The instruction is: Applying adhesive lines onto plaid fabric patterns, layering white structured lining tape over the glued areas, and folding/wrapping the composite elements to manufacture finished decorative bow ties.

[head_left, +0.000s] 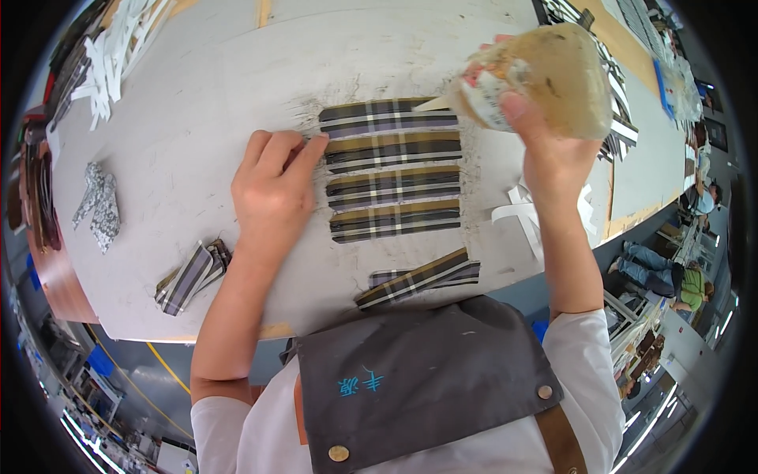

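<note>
My right hand [545,138] is wrapped round a large, cloudy yellowish squeeze bottle [570,79], tilted so its pale pointed nozzle [434,104] meets the top plaid strip [371,118]. Below that strip, several more plaid strips lie in a stack of rows, such as this one [395,186], striped in dark grey, olive, purple and white. My left hand [272,186] rests on the table at their left ends, holding nothing. Its fingers are bent and somewhat apart, with a fingertip touching the strips' edge near the upper rows.
Two loose plaid strips [418,278] cross near the table's front edge. A bundle of plaid strips [192,278] lies left of my forearm, with grey speckled scraps [99,207] beyond. White strips [118,55] lie far left, others [521,212] by my right forearm. People work at far right.
</note>
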Available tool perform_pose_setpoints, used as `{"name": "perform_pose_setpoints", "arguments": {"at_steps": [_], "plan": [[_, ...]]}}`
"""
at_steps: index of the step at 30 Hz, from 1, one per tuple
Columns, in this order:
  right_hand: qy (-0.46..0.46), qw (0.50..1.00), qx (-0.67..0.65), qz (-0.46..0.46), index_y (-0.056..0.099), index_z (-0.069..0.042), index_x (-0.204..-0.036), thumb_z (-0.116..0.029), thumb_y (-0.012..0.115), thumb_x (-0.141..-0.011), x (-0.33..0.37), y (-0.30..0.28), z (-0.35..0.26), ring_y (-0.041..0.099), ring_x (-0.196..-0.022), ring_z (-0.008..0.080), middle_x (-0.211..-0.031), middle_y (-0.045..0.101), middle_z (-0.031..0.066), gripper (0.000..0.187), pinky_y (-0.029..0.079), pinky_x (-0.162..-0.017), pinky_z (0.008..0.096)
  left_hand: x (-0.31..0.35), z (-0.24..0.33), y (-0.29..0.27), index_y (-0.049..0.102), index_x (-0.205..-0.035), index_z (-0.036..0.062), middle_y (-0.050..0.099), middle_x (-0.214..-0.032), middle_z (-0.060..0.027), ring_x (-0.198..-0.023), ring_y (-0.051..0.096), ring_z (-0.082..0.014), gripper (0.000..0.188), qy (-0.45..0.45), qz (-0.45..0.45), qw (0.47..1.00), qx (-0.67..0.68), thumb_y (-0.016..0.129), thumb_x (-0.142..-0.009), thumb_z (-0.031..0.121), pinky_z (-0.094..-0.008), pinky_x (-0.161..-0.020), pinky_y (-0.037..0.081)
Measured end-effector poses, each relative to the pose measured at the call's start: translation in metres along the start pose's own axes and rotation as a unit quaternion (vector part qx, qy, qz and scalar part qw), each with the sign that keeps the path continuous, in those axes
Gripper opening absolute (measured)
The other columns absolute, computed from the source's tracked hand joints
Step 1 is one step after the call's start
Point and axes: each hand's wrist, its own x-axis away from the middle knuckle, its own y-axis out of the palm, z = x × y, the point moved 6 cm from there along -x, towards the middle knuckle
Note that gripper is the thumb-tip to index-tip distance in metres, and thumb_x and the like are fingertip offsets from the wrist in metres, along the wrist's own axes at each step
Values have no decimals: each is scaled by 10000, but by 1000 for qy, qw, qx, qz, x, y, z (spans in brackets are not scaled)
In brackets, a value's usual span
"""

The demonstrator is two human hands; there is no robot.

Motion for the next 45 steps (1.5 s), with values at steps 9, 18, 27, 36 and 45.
{"name": "perform_pose_setpoints", "arguments": {"at_steps": [9,18,27,36,45], "plan": [[-17,994,-46,-95,295,18,-1323,-26,821,-698,4,76,-7,616,-1073,241,-1188,588,176,817,503,-939,361,2,1,2,716,-859,47,569,-791,-28,-693,536,-191,299,12,23,1000,-1,650,-579,-34,-295,-541,469],[-28,998,3,-59,301,15,-1321,-13,788,-731,3,37,-6,615,-1078,257,-1192,599,189,766,494,-955,390,2,1,1,722,-850,52,569,-783,-26,-683,535,-186,290,12,20,1000,-10,654,-581,-33,-290,-529,463],[-13,996,92,-7,335,33,-1290,-51,753,-765,5,-23,6,618,-1083,290,-1151,622,228,676,500,-952,398,0,2,0,720,-857,45,565,-789,-35,-677,525,-188,330,16,10,1000,-10,634,-567,-88,-293,-532,458],[27,1000,14,6,420,80,-1259,-127,702,-782,11,-40,6,629,-1045,340,-1161,586,267,592,517,-920,455,1,2,0,719,-891,33,573,-803,-53,-694,531,-202,369,7,-5,1000,4,609,-581,-135,-306,-562,458],[13,998,-15,-64,328,11,-1304,-110,728,-777,28,-3,3,604,-1087,359,-1167,576,242,673,509,-928,474,-1,3,0,720,-907,25,581,-807,-65,-699,535,-206,383,1,-7,1000,12,595,-596,-163,-313,-577,449]]}}
